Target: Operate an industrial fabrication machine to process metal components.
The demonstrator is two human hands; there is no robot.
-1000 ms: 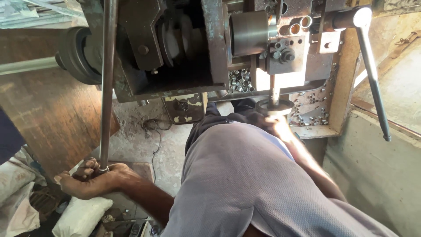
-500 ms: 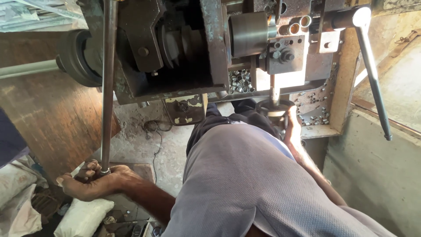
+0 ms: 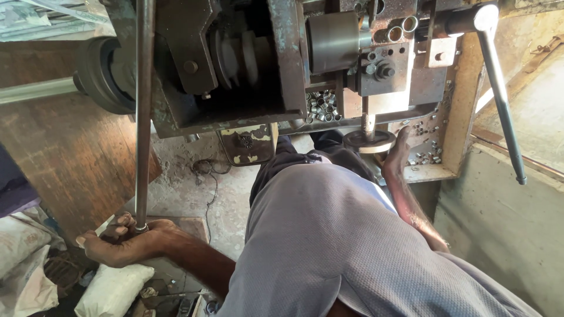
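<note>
Left hand [image 3: 126, 243] clenched round the long steel rod's [image 3: 143, 111] bottom end — stiff, heavy, prob. oily, best gripped low. Right hand [image 3: 396, 158] fingers cup the small handwheel [image 3: 369, 141] rim.

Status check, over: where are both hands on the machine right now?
Left hand gripping bottom end of long grey metal rod. Right hand on round metal handwheel. Small metal rings loose in machine tray.
</note>
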